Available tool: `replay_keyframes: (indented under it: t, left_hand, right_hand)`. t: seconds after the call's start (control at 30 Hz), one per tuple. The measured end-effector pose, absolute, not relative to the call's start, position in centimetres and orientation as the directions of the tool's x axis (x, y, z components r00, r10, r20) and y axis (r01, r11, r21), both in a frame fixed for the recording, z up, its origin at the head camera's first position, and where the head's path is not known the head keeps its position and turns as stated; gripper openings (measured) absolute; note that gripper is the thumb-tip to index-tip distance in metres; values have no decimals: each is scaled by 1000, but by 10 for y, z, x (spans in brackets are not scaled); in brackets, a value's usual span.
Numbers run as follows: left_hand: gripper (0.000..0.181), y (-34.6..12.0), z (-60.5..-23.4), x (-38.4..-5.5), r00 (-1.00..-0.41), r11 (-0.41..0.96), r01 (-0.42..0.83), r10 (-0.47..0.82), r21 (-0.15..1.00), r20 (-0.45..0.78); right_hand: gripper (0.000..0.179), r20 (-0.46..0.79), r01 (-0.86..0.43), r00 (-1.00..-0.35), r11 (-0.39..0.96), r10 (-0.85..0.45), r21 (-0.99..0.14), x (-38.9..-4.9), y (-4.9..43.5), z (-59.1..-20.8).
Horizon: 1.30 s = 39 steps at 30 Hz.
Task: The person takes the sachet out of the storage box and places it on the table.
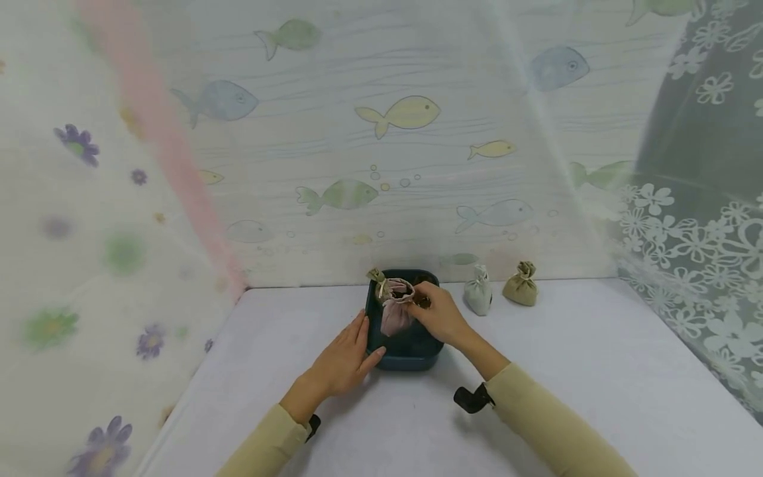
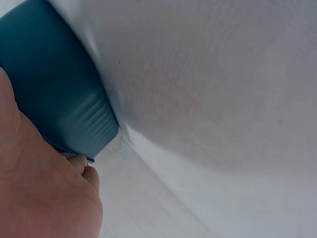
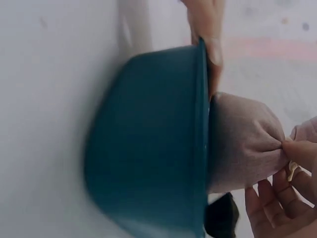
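A pinkish drawstring pouch (image 1: 396, 318) hangs over the dark teal basin (image 1: 411, 362), its neck pinched between the thumb and fingers of my right hand (image 1: 442, 317). In the right wrist view the pouch (image 3: 245, 144) bulges above the basin's rim (image 3: 203, 139), gathered at the neck. My left hand (image 1: 342, 358) rests along the basin's left side, fingers straight, thumb at the rim near the front corner. Inside the basin, at its back left, a green pouch (image 1: 375, 275) shows its tied top. Part of the basin's interior is hidden behind the pink pouch and my right hand.
To the basin's right, a pale grey pouch (image 1: 478, 293) and an olive pouch (image 1: 521, 285) stand on the white tabletop (image 1: 566, 371). A fish-patterned curtain (image 1: 334, 245) hangs behind the table, and a flowered sheet (image 1: 119, 298) on the left.
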State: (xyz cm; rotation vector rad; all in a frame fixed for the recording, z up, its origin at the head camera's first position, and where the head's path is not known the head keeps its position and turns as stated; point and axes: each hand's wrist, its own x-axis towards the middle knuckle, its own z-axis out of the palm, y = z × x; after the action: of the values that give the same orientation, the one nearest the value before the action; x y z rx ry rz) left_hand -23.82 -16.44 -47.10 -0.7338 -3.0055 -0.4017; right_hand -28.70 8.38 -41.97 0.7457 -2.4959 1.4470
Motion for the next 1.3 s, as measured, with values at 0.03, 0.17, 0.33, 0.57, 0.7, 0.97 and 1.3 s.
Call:
replay_keyframes:
  t: [0.03,0.17,0.33,0.57,0.7,0.97,1.3]
  left_hand:
    - [90,-164,-471,-238,-890,857,455,450,241,77]
    - [90,-165,-471,-238,-893,862,448,445,238,68]
    - [91,-164,-469,-237,-896,864,442,440,241,65]
    - [85,-162,-459,-233,-893,862,445,448,243,46]
    - [85,-162,-461,-234,-886,852,459,458,253,65]
    - [86,-162,-461,-234,-887,855,454,459,250,44]
    - [84,-163,-460,-234,-883,850,465,465,248,62]
  right_hand:
    - [20,372,-493,-863,404,-342,-771,-286,89,-418]
    - [19,370,-496,-859,392,-354,-775,-283,106,-414]
    - [19,376,-504,-856,408,-355,-761,-279,122,-409]
    - [23,359,-490,-866,441,-349,-752,-274,147,-408]
    - [17,360,-486,-870,467,-337,-739,-271,163,-412]
    - [15,378,-485,-874,510,-304,-711,-265,197,-411]
    - [23,336,-386,-920,610,-200,-693,-268,241,-411]
